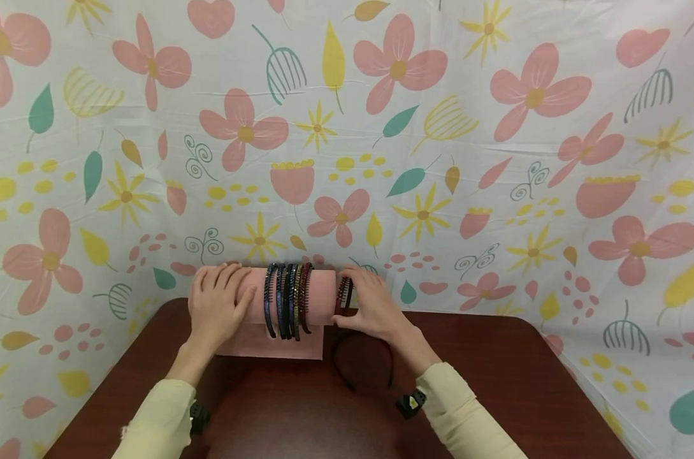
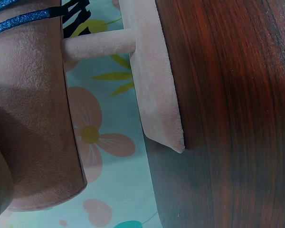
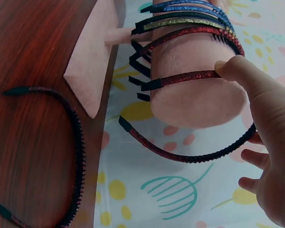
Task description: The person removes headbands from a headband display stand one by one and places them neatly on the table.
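A pink plush headband stand [image 1: 255, 299], a sideways cylinder on a post and base, carries several glittery headbands [image 1: 289, 299] in blue, gold and red round its middle. My left hand [image 1: 216, 299] holds the cylinder's left part, fingers over the top; only a sliver of it shows in the left wrist view. At the cylinder's right end my right hand [image 1: 369, 303] pinches a red glitter headband [image 3: 187, 77], the thumb on its upper arm. That arm crosses the cylinder in the right wrist view, while the lower arm curves below its end face. The headband's far bend is hidden behind my hand.
Another dark red headband [image 1: 391, 366] lies on the brown wooden table [image 1: 467, 363], in front of my right hand. The stand's flat pink base [image 2: 156, 90] is beside the table surface. A flower-printed cloth [image 1: 347, 159] hangs behind the table.
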The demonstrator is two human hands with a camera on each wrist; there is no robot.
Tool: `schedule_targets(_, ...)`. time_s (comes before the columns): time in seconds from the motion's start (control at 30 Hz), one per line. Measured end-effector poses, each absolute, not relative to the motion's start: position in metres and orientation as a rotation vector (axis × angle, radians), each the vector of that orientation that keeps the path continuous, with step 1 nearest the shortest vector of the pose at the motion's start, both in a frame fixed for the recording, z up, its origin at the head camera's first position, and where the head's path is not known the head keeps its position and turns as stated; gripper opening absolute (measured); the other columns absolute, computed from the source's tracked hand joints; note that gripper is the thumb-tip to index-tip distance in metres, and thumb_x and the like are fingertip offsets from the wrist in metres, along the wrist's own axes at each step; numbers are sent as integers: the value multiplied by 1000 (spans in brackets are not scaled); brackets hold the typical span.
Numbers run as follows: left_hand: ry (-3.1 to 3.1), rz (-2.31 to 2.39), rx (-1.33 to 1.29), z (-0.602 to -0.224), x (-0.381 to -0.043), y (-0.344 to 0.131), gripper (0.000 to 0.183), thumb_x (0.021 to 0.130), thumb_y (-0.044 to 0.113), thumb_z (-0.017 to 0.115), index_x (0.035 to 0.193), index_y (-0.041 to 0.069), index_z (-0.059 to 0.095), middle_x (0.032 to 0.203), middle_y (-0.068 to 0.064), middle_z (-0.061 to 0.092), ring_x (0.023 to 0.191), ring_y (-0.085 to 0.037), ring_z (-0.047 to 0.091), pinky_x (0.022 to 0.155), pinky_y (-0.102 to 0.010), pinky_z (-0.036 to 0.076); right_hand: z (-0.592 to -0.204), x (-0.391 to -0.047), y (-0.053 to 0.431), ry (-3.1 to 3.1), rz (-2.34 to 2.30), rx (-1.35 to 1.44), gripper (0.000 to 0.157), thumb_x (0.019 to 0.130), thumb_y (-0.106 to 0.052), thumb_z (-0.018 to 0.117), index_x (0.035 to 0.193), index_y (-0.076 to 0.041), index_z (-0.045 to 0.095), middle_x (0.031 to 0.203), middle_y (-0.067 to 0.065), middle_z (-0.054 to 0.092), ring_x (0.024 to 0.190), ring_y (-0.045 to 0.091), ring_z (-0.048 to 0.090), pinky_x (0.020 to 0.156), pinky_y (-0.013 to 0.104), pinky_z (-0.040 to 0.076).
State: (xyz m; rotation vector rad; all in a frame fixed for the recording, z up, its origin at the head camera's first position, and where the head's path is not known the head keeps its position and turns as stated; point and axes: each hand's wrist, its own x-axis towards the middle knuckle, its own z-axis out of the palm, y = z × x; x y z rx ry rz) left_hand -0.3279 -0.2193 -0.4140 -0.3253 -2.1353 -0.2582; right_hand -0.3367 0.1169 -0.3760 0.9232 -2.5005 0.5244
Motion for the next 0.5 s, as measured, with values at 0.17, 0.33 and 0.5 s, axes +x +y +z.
schedule_targets(0.17,-2145,-255,-326,-415,-328,-219,48,98,48,44,126,15,64,130,-12,62,125,-34,50,114,-54,25,-378,-336,124,-2501,529,906,85,76,-49,80,142,-7,45,150,14,44,139,33,42,113,59,34)
schedule_targets(0.33,-2145,-263,-322,-414,-328,-219,47,97,47,47,125,15,65,130,-12,62,125,-34,50,114,-54,25,-378,-334,129,-2510,539,908,86,77,-49,79,143,-6,43,150,14,44,138,32,43,111,59,36)
schedule_targets(0.5,-2147,-265,-319,-413,-328,-219,46,96,46,49,125,15,65,130,-12,62,125,-34,50,115,-53,24,-380,-334,135,-2492,554,927,85,77,-46,81,141,-4,44,145,15,46,133,32,47,107,56,41)
